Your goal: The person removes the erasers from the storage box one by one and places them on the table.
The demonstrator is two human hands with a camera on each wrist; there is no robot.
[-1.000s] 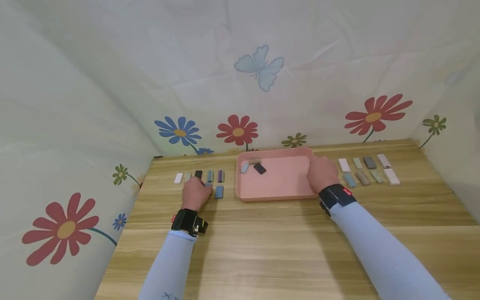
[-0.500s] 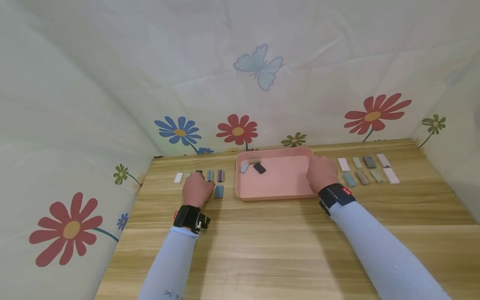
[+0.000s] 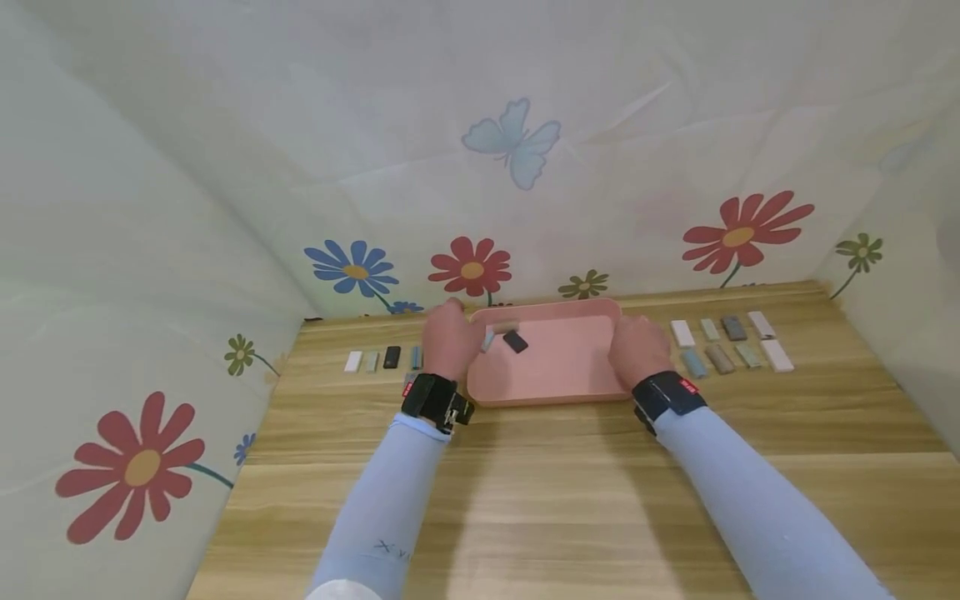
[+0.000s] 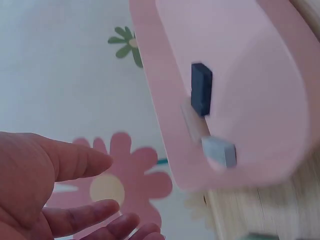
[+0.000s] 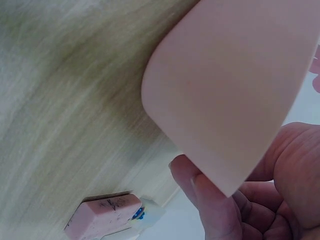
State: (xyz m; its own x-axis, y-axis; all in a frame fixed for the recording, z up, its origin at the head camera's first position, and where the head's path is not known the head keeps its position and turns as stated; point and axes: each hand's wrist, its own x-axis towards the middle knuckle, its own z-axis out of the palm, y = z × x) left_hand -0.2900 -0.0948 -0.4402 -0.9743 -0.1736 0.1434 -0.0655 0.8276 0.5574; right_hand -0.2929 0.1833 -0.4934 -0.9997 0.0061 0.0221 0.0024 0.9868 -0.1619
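A pink tray [image 3: 558,367] sits on the wooden table, with a black eraser-like block [image 3: 515,342], a pale blue one [image 4: 219,151] and a beige one [image 4: 194,120] inside at its far left. My left hand [image 3: 450,342] is beside the tray's left end; in the left wrist view its fingers reach out with a gap between thumb and fingers, and nothing is in them. My right hand [image 3: 640,346] grips the tray's right rim. The right wrist view shows its fingers curled at the wall's edge.
Left of the tray lie several small blocks, including a white one [image 3: 353,361] and a black one [image 3: 392,357]; my left hand hides some. Several more, including a grey block [image 3: 734,327] and a blue one [image 3: 693,362], lie to the right. A patterned wall [image 3: 637,175] stands behind.
My left hand has left the small blocks on the left and moved right to the tray's left end, uncovering the black and pale green blocks there. My right hand stays at the tray's rim.
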